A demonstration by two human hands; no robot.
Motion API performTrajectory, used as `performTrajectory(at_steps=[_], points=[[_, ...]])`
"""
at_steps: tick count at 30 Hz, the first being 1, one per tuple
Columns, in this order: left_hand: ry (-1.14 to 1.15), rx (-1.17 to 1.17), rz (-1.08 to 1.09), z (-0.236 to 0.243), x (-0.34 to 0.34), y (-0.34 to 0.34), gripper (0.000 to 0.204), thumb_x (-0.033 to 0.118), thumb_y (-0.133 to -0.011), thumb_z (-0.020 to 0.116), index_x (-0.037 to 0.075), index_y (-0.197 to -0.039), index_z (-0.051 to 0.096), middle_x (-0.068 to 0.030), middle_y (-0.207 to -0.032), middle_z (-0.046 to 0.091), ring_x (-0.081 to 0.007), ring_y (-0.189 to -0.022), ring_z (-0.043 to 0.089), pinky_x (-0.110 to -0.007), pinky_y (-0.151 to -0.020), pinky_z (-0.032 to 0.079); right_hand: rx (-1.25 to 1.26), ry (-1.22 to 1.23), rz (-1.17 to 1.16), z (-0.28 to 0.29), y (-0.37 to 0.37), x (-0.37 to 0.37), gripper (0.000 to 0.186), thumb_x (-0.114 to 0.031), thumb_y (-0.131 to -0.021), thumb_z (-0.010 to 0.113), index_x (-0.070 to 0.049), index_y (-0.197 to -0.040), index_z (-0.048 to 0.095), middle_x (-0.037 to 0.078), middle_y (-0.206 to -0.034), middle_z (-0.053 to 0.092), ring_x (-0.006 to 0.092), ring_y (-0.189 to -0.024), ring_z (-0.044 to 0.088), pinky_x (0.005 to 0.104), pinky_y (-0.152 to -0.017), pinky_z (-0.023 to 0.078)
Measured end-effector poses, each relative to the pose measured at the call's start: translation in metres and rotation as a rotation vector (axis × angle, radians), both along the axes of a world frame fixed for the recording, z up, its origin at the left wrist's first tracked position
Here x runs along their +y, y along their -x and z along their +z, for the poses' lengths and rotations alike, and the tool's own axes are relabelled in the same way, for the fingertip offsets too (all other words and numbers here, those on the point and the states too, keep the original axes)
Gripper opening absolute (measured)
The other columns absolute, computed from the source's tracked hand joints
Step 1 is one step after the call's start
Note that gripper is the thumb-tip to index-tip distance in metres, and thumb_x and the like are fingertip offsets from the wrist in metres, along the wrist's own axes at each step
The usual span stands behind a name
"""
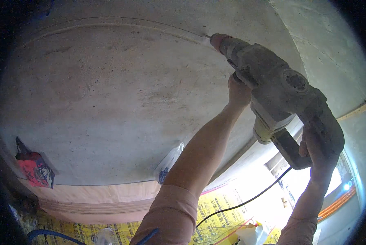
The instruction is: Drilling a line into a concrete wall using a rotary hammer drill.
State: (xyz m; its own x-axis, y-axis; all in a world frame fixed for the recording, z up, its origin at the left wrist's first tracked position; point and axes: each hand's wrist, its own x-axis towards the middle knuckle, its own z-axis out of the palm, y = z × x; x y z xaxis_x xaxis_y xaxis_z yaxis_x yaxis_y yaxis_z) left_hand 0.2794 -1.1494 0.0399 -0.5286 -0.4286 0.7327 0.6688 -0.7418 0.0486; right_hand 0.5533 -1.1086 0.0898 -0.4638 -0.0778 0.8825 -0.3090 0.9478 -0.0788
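A dusty grey rotary hammer drill (268,65) is held up in both my hands and tilts toward the upper left. Its short bit (207,36) meets the concrete wall (121,90) at the right end of a long shallow groove (109,25) with a dark line above it. My left hand (239,90) is closed on the side handle below the drill's front; the fingers are partly hidden by the tool. Round the rear loop handle wraps my right hand (313,145). Where the trigger finger rests is hard to see.
The drill's black cord (248,201) hangs toward the floor. On the wall hang a red bag (35,169) and a white plastic bag (170,162). Yellow printed sheeting (213,206) covers the floor. Pinkish boards (97,194) lean low along the wall; orange pipes (337,204) run at the right.
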Motion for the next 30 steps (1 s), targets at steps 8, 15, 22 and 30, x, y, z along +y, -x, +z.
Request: performTrajectory(at_steps=[8,15,22,30], points=[[0.216,0.006,0.424,-0.003,-0.007,-0.001,0.031,0.025,-0.091,0.064,0.000,-0.108,0.062,-0.0129,-0.102,0.069,-0.0210,-0.096,0.064,-0.035,-0.082,0.048,-0.050,0.246,0.208,0.000,-0.011,-0.011,0.035,-0.014,-0.081,0.075,-0.003,-0.113,0.063,0.004,-0.083,0.068,0.0086,-0.060,0.059,0.0248,-0.055,0.045],[0.223,-0.034,0.118,0.003,-0.014,-0.005,0.029,0.023,-0.092,0.060,-0.001,-0.107,0.061,-0.0106,-0.102,0.068,-0.0192,-0.093,0.061,-0.035,-0.082,0.047,-0.016,0.134,0.138,0.008,-0.009,-0.007,0.033,-0.013,-0.082,0.074,-0.003,-0.111,0.063,0.004,-0.081,0.067,0.0075,-0.059,0.058,0.0254,-0.056,0.046],[0.028,-0.048,-0.367,-0.002,-0.005,0.009,0.030,0.024,-0.093,0.060,0.000,-0.111,0.060,-0.0081,-0.107,0.066,-0.0173,-0.097,0.059,-0.034,-0.083,0.047,-0.107,0.197,0.161,0.002,-0.008,-0.016,0.036,-0.013,-0.083,0.072,-0.003,-0.115,0.059,0.002,-0.070,0.061,0.0075,-0.051,0.054,0.0229,-0.045,0.039],[0.120,0.007,-0.279,0.021,0.019,0.002,0.037,0.023,-0.088,0.066,0.000,-0.115,0.056,-0.0096,-0.112,0.064,-0.0191,-0.101,0.058,-0.035,-0.087,0.046,-0.195,0.177,-0.063,0.015,-0.029,-0.021,0.022,-0.010,-0.082,0.072,-0.003,-0.102,0.066,0.004,-0.080,0.069,0.0092,-0.065,0.062,0.0265,-0.061,0.050]])
